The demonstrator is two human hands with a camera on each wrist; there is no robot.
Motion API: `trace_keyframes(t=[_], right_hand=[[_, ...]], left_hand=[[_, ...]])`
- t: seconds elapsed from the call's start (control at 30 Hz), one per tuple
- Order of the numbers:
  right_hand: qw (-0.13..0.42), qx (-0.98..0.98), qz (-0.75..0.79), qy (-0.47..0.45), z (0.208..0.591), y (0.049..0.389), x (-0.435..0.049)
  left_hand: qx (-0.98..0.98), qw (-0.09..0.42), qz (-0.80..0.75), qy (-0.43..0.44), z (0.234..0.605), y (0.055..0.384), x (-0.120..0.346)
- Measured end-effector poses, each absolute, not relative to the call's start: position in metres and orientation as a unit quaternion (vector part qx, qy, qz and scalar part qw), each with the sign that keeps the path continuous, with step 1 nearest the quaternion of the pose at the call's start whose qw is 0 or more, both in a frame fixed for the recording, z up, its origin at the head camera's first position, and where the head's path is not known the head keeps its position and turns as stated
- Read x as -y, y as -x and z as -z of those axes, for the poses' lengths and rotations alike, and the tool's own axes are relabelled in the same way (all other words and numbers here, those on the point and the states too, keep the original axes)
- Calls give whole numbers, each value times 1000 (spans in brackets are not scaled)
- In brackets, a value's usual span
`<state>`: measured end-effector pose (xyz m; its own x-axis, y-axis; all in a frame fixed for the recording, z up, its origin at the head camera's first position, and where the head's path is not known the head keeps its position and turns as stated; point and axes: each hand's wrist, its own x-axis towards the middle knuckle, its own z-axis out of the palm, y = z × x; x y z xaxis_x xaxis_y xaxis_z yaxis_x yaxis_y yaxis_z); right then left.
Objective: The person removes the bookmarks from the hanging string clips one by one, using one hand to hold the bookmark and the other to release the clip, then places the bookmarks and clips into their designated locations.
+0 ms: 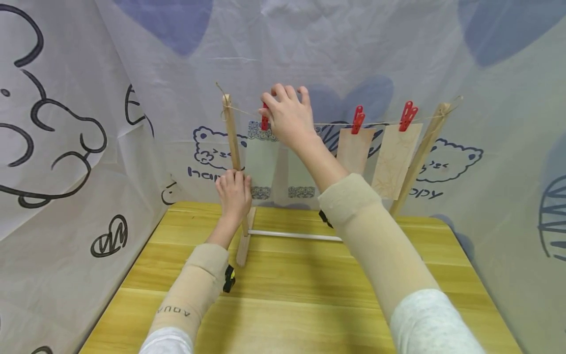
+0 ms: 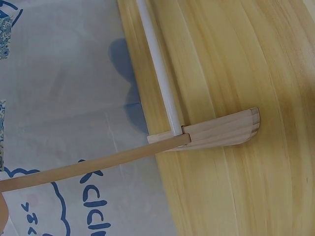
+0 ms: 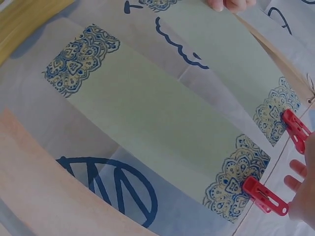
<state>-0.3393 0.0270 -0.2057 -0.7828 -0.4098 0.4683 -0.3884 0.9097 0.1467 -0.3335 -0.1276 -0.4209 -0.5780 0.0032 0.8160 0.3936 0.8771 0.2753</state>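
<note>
My right hand [image 1: 289,115] is up at the string line, its thumb and fingers pinching a red clothespin [image 3: 295,130]. That clothespin sits at the patterned top edge of a pale green card [image 1: 262,160] hanging beside the left wooden post [image 1: 232,135]. Lower down, my left hand [image 1: 234,192] grips the same post, with fingertips overlapping the card's edge in the right wrist view. A second pale green card [image 3: 147,118] hangs alongside from another red clothespin [image 3: 266,195]. My right hand and forearm hide part of it in the head view.
Farther right, a peach card [image 1: 353,147] and a cream card [image 1: 395,160] hang from red clothespins near the right post [image 1: 426,152]. A white rod [image 1: 296,235] runs low above the wooden table [image 1: 283,305]. A printed cloth backdrop [image 1: 274,64] stands close behind.
</note>
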Motion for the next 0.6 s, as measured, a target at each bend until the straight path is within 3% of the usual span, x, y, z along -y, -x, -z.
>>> trace_keyframes(t=[0.6], right_hand=[[292, 926, -8, -238, 207, 339, -26]], left_hand=[[857, 438, 243, 123, 419, 332, 129]])
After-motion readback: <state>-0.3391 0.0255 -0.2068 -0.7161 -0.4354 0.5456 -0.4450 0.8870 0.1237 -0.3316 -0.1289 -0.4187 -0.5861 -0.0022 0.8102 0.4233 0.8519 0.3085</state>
